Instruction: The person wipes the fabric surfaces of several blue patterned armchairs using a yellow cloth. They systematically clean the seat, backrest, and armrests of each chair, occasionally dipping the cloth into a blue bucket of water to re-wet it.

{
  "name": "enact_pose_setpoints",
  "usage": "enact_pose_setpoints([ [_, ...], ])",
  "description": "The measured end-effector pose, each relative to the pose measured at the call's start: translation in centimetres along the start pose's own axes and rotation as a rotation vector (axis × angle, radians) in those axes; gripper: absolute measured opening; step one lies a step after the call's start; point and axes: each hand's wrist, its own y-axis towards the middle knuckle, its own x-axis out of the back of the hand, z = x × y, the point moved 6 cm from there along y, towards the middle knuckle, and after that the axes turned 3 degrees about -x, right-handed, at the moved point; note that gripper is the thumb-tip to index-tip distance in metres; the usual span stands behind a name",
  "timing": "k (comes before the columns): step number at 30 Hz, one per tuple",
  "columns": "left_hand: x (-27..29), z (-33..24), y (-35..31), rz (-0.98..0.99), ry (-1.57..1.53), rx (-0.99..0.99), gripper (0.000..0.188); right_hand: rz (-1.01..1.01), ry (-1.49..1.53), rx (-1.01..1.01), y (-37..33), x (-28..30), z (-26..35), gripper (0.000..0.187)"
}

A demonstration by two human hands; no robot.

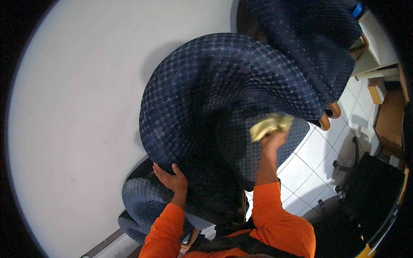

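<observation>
A dark blue patterned upholstered armchair (232, 64) with a curved back fills the middle of the head view. On the lower left edge of its backrest rests my left hand (173, 179), its fingers spread on the fabric and holding nothing. My right hand (274, 141) is over the seat on the right, closed on a yellow cloth (269, 126). Cloth and fingers are smeared by motion. The cloth appears to lie against the seat fabric. Orange sleeves cover both my forearms.
Similar armchairs stand behind (318, 38) and at the near left (148, 191). A white wall (77, 107) runs along the left. White floor tiles (309, 159) show at right, with a black swivel chair (368, 189) and a small box (377, 90) beyond.
</observation>
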Motion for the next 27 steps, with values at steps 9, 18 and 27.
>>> enact_pose_setpoints([
  [9,0.1,-0.1,-0.2,0.007,0.025,-0.015,0.074,0.188,-1.211,0.515,-4.8,-18.0,-12.2,0.054],
  [18,-0.1,0.3,0.2,0.045,0.000,0.051,0.082,0.226,-0.547,0.229,-5.2,-9.6,3.9,0.058],
  [27,0.1,-0.2,0.2,0.041,-0.045,0.073,0.080,-0.279,-1.359,1.220,-2.0,-27.7,4.6,0.063],
])
